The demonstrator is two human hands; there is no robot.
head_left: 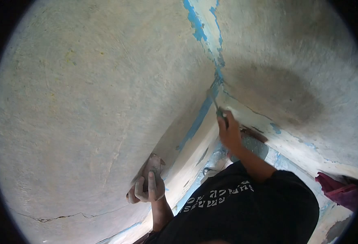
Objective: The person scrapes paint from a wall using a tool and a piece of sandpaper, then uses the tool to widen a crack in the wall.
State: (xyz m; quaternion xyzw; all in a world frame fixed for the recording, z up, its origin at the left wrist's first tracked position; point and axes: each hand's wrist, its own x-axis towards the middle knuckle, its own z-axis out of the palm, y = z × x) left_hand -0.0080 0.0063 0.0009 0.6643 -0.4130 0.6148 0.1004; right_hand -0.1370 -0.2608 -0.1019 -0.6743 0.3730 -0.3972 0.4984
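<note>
The right hand grips a scraper, likely light, stiff and best held by its handle, while the left hand clasps a flat plate.

I'm getting soft, uneven light: the left wall is showing pale grey, while a broad, soft-edged shadow is darkening the right wall. The right hand and its tool are coming through blurred; the left hand is looking crisper. My round view is fading into black at the edges.
</note>
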